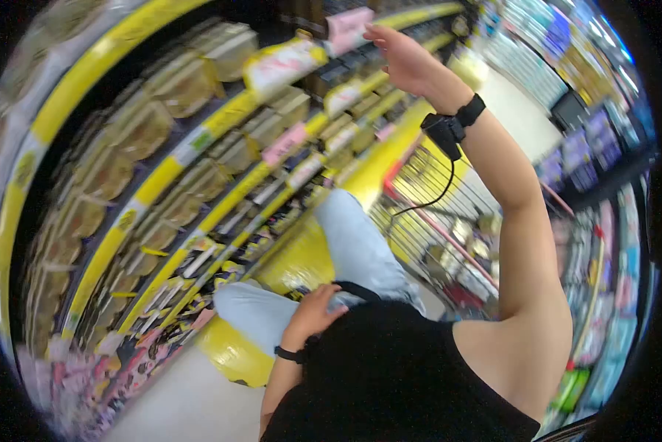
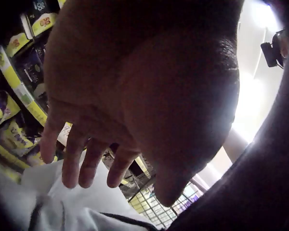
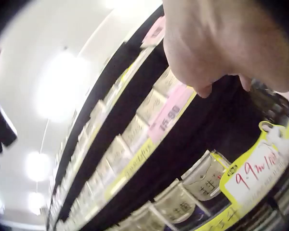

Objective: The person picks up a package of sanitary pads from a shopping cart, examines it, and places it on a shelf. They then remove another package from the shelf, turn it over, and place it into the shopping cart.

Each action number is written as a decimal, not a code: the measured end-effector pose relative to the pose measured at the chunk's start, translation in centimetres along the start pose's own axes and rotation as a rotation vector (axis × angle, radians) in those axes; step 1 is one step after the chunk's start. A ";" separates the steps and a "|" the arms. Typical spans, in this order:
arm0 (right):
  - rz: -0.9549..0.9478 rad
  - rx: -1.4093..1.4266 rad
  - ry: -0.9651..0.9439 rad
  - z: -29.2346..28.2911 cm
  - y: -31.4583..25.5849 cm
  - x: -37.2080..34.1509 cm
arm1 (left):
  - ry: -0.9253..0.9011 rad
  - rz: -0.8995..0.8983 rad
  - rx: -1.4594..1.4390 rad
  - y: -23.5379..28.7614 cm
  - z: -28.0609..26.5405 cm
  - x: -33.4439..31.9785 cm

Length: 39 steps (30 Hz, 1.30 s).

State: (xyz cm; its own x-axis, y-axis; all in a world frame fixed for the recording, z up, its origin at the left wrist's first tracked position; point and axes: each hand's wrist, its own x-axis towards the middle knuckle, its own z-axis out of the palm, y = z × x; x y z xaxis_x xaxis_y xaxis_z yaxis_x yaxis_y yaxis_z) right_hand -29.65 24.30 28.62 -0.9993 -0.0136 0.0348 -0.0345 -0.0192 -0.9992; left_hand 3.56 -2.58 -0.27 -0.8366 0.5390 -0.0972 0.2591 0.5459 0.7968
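Note:
My right hand (image 1: 408,62) is raised beside the upper shelf rows, near a pink price tag (image 1: 349,29), with fingers slightly bent and nothing visibly held. In the right wrist view the hand (image 3: 226,48) is at the top, above a yellow-edged price sign (image 3: 255,171) and right of a pink tag (image 3: 171,113); its fingertips are partly hidden. My left hand (image 1: 316,317) is low at the waist, by the black top and light blue trousers (image 1: 257,313). The left wrist view has that hand (image 2: 111,101) with fingers spread and relaxed, holding nothing.
Shelves of clear-packed goods (image 1: 184,88) with yellow edge strips (image 1: 95,272) curve along the left. A wire shopping cart (image 1: 449,221) holding several items stands right of the legs. Further right are more stocked shelves (image 1: 592,147) and a pale aisle floor (image 1: 522,103).

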 end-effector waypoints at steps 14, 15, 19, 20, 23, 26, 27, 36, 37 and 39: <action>0.629 -0.467 0.440 -40.8 11.0 -29.0 | -0.259 0.075 -0.066 1.9 0.7 6.8; 0.778 -0.640 0.364 -44.0 12.9 -31.2 | -0.243 0.102 -0.043 2.3 0.6 7.2; 1.244 -1.365 0.039 -44.1 17.9 -37.6 | -0.221 0.116 -0.021 3.0 0.0 7.9; 1.126 -1.552 0.060 -41.7 18.3 -39.4 | -0.234 0.107 -0.022 2.9 0.1 7.8; 1.123 -1.505 0.272 -46.8 24.1 -40.7 | -0.255 0.085 -0.032 2.3 0.6 7.3; 1.187 -1.401 0.232 -39.4 16.7 -37.0 | -0.267 0.074 -0.045 1.9 0.7 6.5; 1.231 -1.370 0.181 -39.7 16.4 -36.4 | -0.267 0.064 -0.051 1.9 0.7 6.3; 0.532 -1.482 -0.050 -36.7 12.3 -24.9 | -0.131 0.028 -0.081 2.5 0.1 5.9; 0.383 -1.420 -0.063 -34.1 11.1 -23.6 | -0.106 0.036 -0.094 2.8 0.0 5.8; 0.162 -1.271 -0.111 -28.1 9.1 -20.7 | -0.053 0.012 -0.202 2.7 -0.1 5.9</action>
State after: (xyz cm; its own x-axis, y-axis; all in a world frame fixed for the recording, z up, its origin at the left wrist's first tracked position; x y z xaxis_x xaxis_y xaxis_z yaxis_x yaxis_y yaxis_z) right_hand -9.66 52.54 18.28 -0.9889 -0.0103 -0.1485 0.0361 0.9513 -0.3062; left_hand -0.70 1.97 1.38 -0.8061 0.5808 -0.1136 0.1626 0.4019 0.9011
